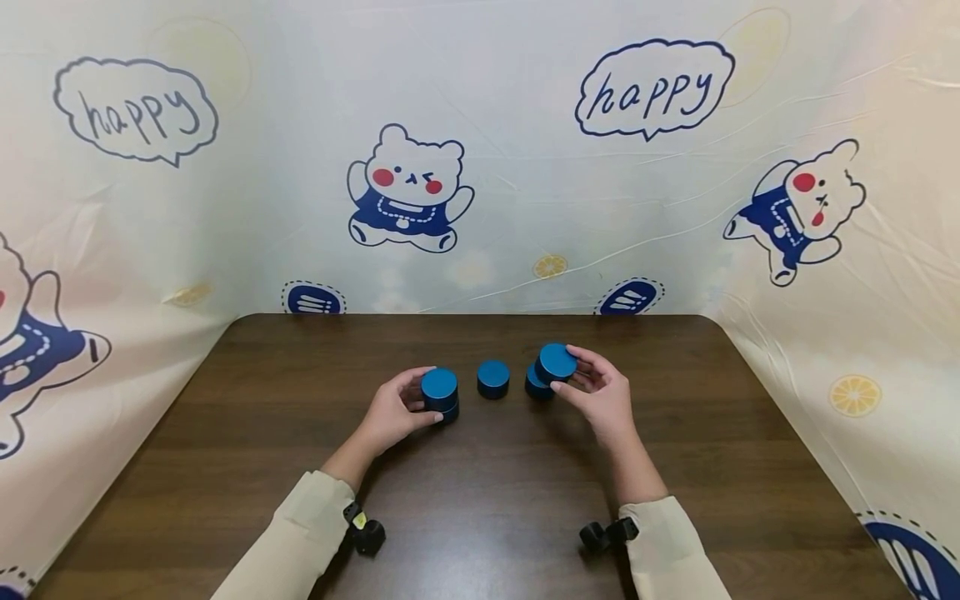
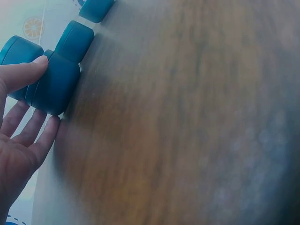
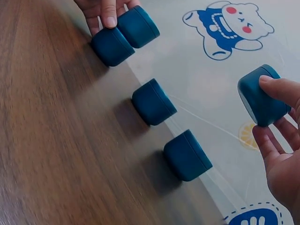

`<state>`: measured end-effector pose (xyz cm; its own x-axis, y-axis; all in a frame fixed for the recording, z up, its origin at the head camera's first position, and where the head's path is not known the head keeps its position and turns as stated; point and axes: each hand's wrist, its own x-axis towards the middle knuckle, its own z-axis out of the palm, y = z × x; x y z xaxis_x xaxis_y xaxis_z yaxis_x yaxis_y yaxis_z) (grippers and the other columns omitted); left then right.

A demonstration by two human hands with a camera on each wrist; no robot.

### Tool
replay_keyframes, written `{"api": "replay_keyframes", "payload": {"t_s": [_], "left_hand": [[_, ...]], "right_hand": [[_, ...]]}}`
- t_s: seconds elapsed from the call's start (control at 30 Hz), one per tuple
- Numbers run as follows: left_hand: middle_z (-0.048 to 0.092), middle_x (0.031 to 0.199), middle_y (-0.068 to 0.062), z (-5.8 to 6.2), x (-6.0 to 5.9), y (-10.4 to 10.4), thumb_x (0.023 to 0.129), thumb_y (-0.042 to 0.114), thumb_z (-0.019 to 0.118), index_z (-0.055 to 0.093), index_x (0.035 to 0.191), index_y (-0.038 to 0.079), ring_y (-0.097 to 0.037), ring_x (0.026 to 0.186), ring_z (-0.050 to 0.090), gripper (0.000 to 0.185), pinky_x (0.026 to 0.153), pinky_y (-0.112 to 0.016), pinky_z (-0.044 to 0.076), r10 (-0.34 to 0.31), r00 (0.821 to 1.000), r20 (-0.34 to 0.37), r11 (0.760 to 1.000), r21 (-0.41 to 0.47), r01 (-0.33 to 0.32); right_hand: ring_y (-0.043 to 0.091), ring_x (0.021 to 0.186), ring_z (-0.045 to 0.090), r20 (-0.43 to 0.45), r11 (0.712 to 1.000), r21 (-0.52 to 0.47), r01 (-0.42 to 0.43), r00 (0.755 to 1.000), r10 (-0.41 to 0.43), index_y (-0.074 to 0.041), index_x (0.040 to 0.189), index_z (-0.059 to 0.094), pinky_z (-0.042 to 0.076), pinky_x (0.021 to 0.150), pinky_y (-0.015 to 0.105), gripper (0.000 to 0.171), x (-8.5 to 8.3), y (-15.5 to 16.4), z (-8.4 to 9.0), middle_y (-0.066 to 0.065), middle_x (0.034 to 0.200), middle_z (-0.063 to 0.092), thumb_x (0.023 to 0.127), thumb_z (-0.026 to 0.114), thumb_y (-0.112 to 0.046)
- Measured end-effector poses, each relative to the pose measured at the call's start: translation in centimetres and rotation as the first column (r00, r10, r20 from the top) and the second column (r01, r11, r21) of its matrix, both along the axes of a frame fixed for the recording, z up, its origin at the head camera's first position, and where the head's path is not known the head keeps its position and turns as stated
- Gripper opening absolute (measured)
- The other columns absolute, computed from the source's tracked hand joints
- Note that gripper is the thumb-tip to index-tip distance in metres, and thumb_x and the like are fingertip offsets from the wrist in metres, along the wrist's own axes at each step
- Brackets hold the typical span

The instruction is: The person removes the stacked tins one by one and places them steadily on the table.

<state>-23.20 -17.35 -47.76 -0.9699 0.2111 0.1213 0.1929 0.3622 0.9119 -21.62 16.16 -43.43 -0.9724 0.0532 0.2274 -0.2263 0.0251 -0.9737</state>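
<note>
On the left my left hand (image 1: 392, 414) grips a short blue cylinder (image 1: 439, 385) with a seam line near its top. That cylinder sits over a lower blue cylinder (image 1: 451, 414), and the thumb tip lies near where the two meet. My right hand (image 1: 606, 402) pinches another blue cylinder (image 1: 557, 363) between thumb and fingers. In the right wrist view this held cylinder (image 3: 262, 96) is up off the table, slightly tilted. Partly covered by it in the head view is a standing blue cylinder (image 1: 536, 386). Between the hands stands a single blue cylinder (image 1: 492, 380).
The dark brown wooden table (image 1: 480, 508) has rounded far corners. Behind it and at both sides hangs a pale printed cloth (image 1: 525, 208) with bears and lettering. A small black camera (image 1: 370, 537) is strapped on the left wrist, another black camera (image 1: 595, 537) on the right.
</note>
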Motion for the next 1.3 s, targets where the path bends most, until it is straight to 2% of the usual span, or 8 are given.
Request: {"api": "replay_keyframes", "payload": {"t_s": [0.4, 0.8, 1.13, 1.3], "left_hand": [[0.059, 0.128, -0.013, 0.0, 0.1, 0.0, 0.075, 0.003, 0.084, 0.054, 0.137, 0.014, -0.032, 0.113, 0.06, 0.07, 0.092, -0.042, 0.053, -0.003, 1.0, -0.011, 1.0, -0.002, 0.003], [0.059, 0.128, -0.013, -0.1, 0.0, 0.0, 0.075, 0.003, 0.084, 0.053, 0.136, 0.013, -0.032, 0.113, 0.059, 0.069, 0.092, -0.04, 0.053, -0.003, 1.0, -0.007, 1.0, -0.005, 0.003], [0.06, 0.127, -0.011, 0.0, 0.0, 0.0, 0.075, 0.002, 0.084, 0.054, 0.136, 0.014, -0.03, 0.111, 0.06, 0.069, 0.092, -0.041, 0.053, 0.004, 1.0, -0.008, 1.0, -0.002, -0.004], [0.06, 0.128, -0.011, 0.0, 0.1, 0.0, 0.075, 0.002, 0.084, 0.054, 0.136, 0.014, -0.03, 0.112, 0.06, 0.069, 0.093, -0.042, 0.052, 0.002, 1.0, -0.003, 1.0, 0.005, -0.002]], "right_hand": [[0.019, 0.109, 0.059, 0.069, 0.999, 0.02, 0.049, 0.996, -0.051, -0.005, 0.133, 0.058, 0.049, 0.095, 0.025, 0.058, -0.1, 1.5, -0.4, 0.015, 0.129, 0.057, 0.079, 0.078, 0.003], [0.015, 0.105, 0.061, 0.072, 0.993, 0.058, 0.101, 0.992, -0.105, -0.004, 0.133, 0.058, 0.05, 0.092, 0.022, 0.058, -0.3, 3.0, -1.2, 0.017, 0.129, 0.058, 0.079, 0.079, 0.001], [0.025, 0.116, 0.056, 0.119, 0.987, 0.1, 0.123, 0.984, -0.134, -0.008, 0.133, 0.058, 0.048, 0.092, 0.018, 0.057, -0.9, 4.3, -2.4, 0.013, 0.135, 0.055, 0.08, 0.08, -0.005], [0.027, 0.119, 0.055, 0.146, 0.986, 0.116, 0.123, 0.979, -0.139, -0.009, 0.134, 0.057, 0.048, 0.094, 0.021, 0.058, -1.0, 4.8, -2.8, 0.012, 0.136, 0.054, 0.081, 0.08, -0.008]]}}
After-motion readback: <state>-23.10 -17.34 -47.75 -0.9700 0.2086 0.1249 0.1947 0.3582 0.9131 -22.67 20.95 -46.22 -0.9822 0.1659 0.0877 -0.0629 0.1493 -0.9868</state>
